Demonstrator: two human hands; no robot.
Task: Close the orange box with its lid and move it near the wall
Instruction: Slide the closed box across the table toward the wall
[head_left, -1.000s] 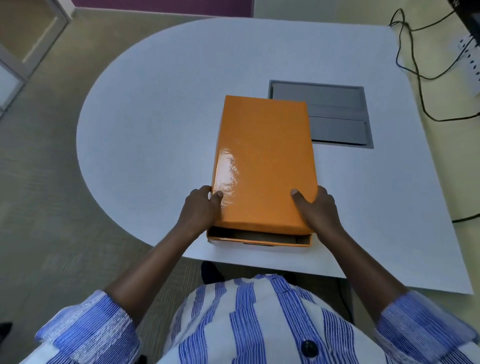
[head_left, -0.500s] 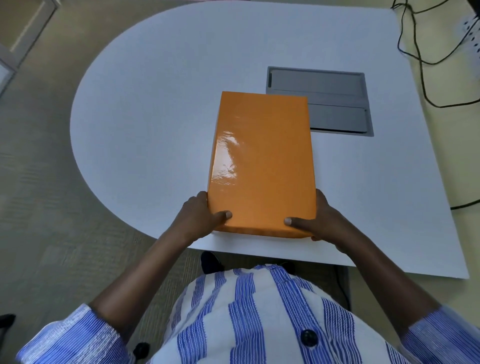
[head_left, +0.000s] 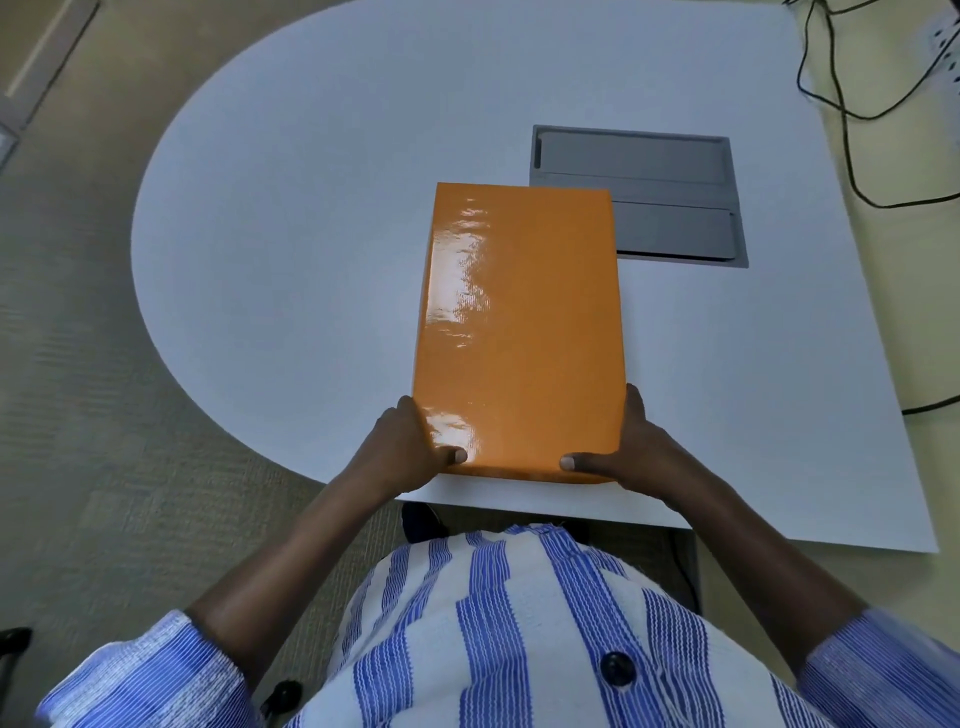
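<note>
The orange box (head_left: 519, 332) lies lengthwise on the white table (head_left: 291, 218), near its front edge, with the glossy lid fully down over it. No gap shows at the near end. My left hand (head_left: 410, 447) grips the near left corner, thumb on top of the lid. My right hand (head_left: 628, 447) grips the near right corner in the same way. The box's far end touches or overlaps the edge of the grey panel.
A grey recessed cable panel (head_left: 670, 208) sits in the table behind the box, to the right. Black cables (head_left: 852, 104) and a power strip (head_left: 948, 47) lie on the floor at the far right. The table's left side is rounded.
The lid's near end came down and covered the open gap of the box. Both hands slid from the lid's sides to its near corners.
</note>
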